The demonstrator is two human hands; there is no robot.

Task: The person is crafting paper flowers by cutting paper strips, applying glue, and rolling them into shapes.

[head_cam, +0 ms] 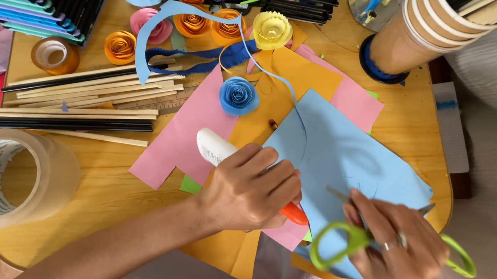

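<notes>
My left hand [249,189] lies over a white glue stick with an orange cap [214,146], fingers curled around its middle, on the paper sheets. My right hand [400,251] grips green-handled scissors [336,241], their blades pointing left over a light blue paper sheet [345,156]. Under that sheet lie orange [286,76] and pink [187,133] papers. A blue rolled paper rose [239,95] sits on the pink and orange sheets above my left hand.
The round wooden table [103,173] carries wooden sticks [80,103], a large clear tape roll [4,178], a small tape roll [54,54], several paper roses [193,23], a yellow rose [271,29], blue paper strips [148,43] and a cardboard tube [420,28].
</notes>
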